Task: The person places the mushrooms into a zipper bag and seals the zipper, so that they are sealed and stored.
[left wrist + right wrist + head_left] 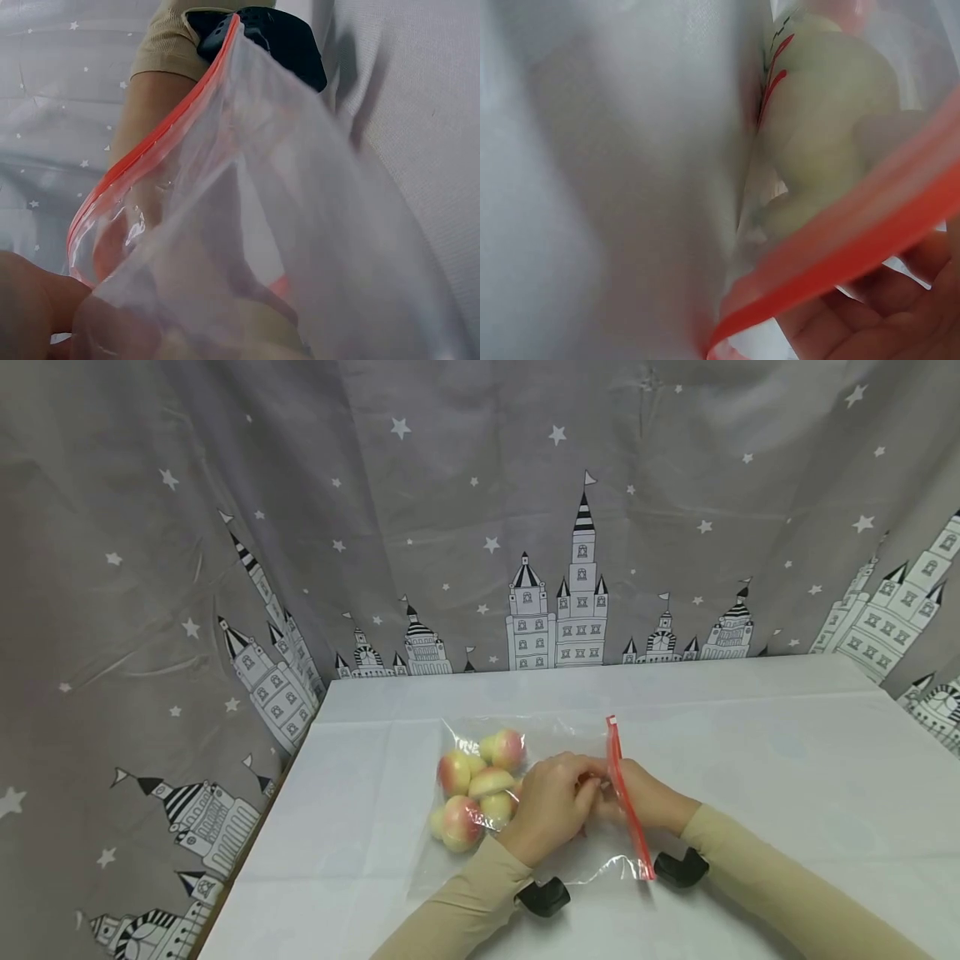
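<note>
A clear zip bag with a red zip strip at its right end lies on the white table. Inside its left part sit several yellow pears with pink blush; a pale pear shows blurred in the right wrist view. My left hand is over the bag beside the pears, and its fingers pinch the plastic near the mouth. My right hand reaches past the zip strip, its fingers seen partly through film. Whether those fingers hold anything is hidden.
White cloth covers the table. A grey curtain printed with castles and stars hangs behind and along the left side. Black wrist cameras sit by both beige sleeves.
</note>
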{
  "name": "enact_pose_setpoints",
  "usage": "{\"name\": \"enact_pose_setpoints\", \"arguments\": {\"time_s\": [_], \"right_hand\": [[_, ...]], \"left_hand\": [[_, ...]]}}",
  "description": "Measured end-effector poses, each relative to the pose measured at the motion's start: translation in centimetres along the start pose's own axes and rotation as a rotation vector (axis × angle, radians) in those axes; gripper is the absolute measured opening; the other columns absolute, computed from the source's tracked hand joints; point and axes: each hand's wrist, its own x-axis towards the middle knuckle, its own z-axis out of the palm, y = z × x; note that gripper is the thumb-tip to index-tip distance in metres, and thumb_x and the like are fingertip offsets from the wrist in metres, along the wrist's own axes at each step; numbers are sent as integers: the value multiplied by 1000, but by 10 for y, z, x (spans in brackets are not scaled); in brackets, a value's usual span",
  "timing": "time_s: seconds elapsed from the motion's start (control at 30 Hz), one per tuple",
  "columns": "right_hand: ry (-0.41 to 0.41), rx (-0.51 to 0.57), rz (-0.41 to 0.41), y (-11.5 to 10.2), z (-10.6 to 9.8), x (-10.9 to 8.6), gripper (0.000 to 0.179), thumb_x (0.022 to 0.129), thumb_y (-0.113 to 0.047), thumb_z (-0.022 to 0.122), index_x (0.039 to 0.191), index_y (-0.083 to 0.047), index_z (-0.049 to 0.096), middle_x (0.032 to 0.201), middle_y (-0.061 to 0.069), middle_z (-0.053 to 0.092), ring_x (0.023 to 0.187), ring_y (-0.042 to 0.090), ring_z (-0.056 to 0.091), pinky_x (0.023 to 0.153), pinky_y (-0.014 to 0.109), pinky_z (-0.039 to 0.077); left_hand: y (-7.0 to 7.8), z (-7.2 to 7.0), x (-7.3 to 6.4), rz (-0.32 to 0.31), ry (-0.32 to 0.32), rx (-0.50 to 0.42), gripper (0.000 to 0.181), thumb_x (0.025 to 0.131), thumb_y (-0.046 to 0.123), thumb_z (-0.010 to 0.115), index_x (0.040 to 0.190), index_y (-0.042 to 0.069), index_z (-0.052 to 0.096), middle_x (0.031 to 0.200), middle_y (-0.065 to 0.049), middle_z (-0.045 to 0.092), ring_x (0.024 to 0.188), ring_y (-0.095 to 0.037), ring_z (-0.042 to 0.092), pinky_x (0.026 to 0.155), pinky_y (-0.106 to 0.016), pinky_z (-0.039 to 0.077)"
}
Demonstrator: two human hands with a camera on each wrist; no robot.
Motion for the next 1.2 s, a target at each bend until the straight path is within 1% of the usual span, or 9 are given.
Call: {"name": "enact_pose_setpoints", "arguments": {"time_s": [0.27, 0.47, 0.63, 0.77, 0.83, 0.93, 1.07, 1.13, 1.2], "right_hand": [[10, -9, -10, 5, 2, -2, 25, 82, -1, 70, 107, 2, 68, 93, 10, 75, 89, -2, 61, 79, 28, 57], [5, 8, 13, 6, 3, -2, 27, 83, -3, 70, 109, 0, 67, 95, 9, 74, 89, -1, 61, 79, 26, 56], [-10, 48, 54, 4, 2, -3, 28, 83, -3, 71, 110, 0, 67, 98, 10, 74, 91, 2, 62, 83, 26, 55], [-14, 45, 69, 2, 1, -4, 28, 84, -5, 72, 111, 0, 67, 100, 11, 75, 95, 1, 64, 85, 28, 57], [-17, 42, 79, 1, -1, -5, 29, 84, -7, 74, 112, 0, 68, 102, 11, 75, 97, 3, 66, 86, 30, 58], [-17, -3, 105, -1, -4, -8, 33, 84, -8, 76, 115, -2, 69, 105, 9, 76, 98, 7, 68, 86, 31, 59], [-3, -98, 160, 1, -12, -15, 43, 81, -10, 79, 122, -2, 68, 105, 6, 76, 92, 8, 67, 81, 28, 57], [3, -105, 199, 1, -16, -19, 46, 80, -10, 80, 123, 0, 68, 110, 10, 76, 93, 13, 69, 79, 26, 57], [6, -75, 229, 1, -20, -23, 46, 80, -8, 80, 124, 0, 67, 115, 14, 74, 97, 23, 71, 81, 28, 59]], "left_hand": [[1, 0, 0, -3, -7, 8, 22, 89, 10, 67, 104, 20, 80, 94, 6, 78, 80, -7, 68, 70, -17, 51], [1, 0, -1, -4, -10, 17, 21, 89, 11, 68, 103, 19, 80, 93, 6, 78, 79, -8, 68, 70, -18, 51], [1, 0, 0, 3, -4, 18, 21, 88, 10, 68, 103, 19, 80, 92, 6, 78, 77, -8, 67, 67, -18, 49], [2, 0, 1, 9, -3, 13, 22, 88, 10, 67, 103, 19, 80, 91, 6, 78, 75, -8, 65, 66, -17, 48], [2, 0, 1, 11, -3, 14, 22, 88, 10, 68, 104, 19, 80, 90, 6, 78, 75, -7, 64, 66, -16, 47], [2, 1, 1, 16, -5, 21, 23, 88, 10, 69, 106, 19, 80, 88, 5, 77, 74, -6, 63, 65, -15, 46], [1, 2, 1, 36, -4, 52, 21, 87, 11, 71, 104, 18, 80, 80, 5, 73, 68, -6, 58, 61, -14, 40], [1, 2, 1, 54, 3, 78, 18, 86, 11, 71, 101, 17, 80, 77, 5, 71, 66, -7, 57, 60, -16, 39], [1, 2, 0, 72, 6, 108, 17, 85, 11, 72, 98, 17, 81, 76, 5, 70, 66, -9, 57, 60, -18, 40]]}}
